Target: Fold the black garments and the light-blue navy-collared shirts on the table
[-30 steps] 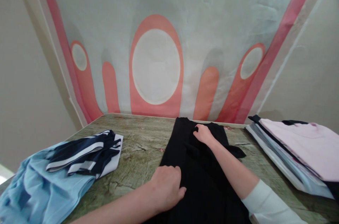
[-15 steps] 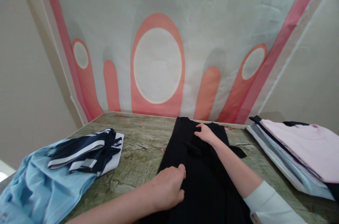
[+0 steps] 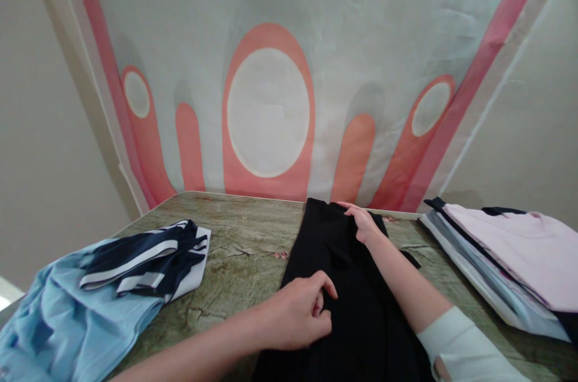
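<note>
A long black garment (image 3: 356,322) stretches from the table's far edge toward me; whether it is trousers or a dress I cannot tell. At its far end my right hand (image 3: 363,224) pinches the upper edge, with the thumb hidden. My left hand (image 3: 307,313) hovers over or rests on the garment's left side nearer to me. Its index finger and thumb are bent but apart, the other fingers curl in, and nothing shows between them. A small dark flap of cloth (image 3: 410,258) sticks out beyond my right forearm.
On the left, a navy garment with white stripes (image 3: 144,255) lies over light blue clothing (image 3: 85,316). A stack of folded clothes with a pink shirt (image 3: 519,249) on top stands at the right. The wood-patterned table (image 3: 235,237) ends at a wall with a pink printed backdrop (image 3: 271,189).
My left hand has moved right, farther over the black garment, and its index finger and thumb have parted. My right hand has shifted to the garment's far edge. The cloth's left side moved slightly right.
</note>
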{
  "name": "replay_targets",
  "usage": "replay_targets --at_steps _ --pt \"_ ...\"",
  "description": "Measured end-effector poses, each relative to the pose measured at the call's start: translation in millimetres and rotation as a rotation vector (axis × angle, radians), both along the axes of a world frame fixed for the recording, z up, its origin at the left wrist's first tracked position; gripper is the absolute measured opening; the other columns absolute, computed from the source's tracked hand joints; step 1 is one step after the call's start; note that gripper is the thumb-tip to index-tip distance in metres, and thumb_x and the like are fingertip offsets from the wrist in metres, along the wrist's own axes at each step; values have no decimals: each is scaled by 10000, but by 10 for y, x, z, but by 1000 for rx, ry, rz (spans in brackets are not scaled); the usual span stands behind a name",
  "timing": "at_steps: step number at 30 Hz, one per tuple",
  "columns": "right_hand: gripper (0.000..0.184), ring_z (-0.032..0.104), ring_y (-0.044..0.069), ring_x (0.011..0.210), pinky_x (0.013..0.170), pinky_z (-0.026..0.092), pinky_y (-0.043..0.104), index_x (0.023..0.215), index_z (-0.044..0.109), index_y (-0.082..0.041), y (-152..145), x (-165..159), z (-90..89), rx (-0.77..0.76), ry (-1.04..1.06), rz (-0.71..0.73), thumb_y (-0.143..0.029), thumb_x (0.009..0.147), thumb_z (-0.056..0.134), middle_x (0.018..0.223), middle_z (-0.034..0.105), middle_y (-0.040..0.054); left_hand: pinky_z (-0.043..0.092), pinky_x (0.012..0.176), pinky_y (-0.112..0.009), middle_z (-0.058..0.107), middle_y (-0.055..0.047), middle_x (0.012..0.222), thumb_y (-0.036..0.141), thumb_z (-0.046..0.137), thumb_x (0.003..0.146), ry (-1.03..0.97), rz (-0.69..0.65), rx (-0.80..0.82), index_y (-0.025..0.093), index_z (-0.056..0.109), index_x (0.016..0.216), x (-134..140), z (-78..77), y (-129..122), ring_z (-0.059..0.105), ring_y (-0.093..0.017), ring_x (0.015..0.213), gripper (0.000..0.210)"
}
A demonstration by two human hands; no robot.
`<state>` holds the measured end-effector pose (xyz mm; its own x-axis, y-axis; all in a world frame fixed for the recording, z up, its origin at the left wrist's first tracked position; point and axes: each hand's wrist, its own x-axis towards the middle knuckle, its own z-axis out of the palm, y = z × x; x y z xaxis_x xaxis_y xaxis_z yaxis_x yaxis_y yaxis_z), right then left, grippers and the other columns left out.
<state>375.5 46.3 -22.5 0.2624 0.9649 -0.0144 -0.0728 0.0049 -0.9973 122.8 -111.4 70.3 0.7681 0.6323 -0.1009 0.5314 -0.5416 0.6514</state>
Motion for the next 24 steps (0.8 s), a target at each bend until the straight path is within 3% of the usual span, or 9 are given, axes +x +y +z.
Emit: replay_targets --at_steps 4,10,14,17,21,24 --pt "521 617 185 788 666 477 259 1046 629 -162 46 74 -74 -41 -163 -105 -180 572 415 820 697 19 349 498 -182 495 84 633 190 457 759 -38 -17 -94 206 455 1001 33 -117 -1 470 -65 484 243" --pt "392 596 172 814 636 454 226 952 639 -153 63 70 -111 -127 -353 -106 -165 609 450 882 672 44 389 485 -182 557 63 682 238 436 824 -91 -51 -219 212 428 1068 55 -279 25 534 -80 493 246" --pt "365 600 161 741 606 447 234 1008 611 -157 1 107 -16 -221 -463 -10 -234 654 564 853 665 53 441 732 -243 602 -16 879 219 434 845 -118 32 124 192 482 1056 23 -337 177 578 -138 806 218" --pt "567 605 169 693 559 451 251 1134 540 -170 -88 165 89 -300 -516 70 -333 608 679 866 665 60 344 954 -319 543 -69 1163 236 423 868 -70 77 358 189 496 1124 -35 -462 379 480 -179 1096 271" --pt "705 613 162 650 518 476 255 1240 442 -186 -183 256 195 -386 -609 169 -293 597 711 879 664 57 164 1075 -393 316 -85 1418 348 356 911 93 29 458 188 372 1315 -109 -664 607 226 -197 1320 434" --pt "702 609 164 606 485 486 264 1214 473 -172 -185 352 209 -399 -746 87 -160 554 711 876 655 71 130 1085 -392 228 -97 1456 438 302 918 170 -5 466 173 273 1378 -127 -738 665 157 -193 1345 532"
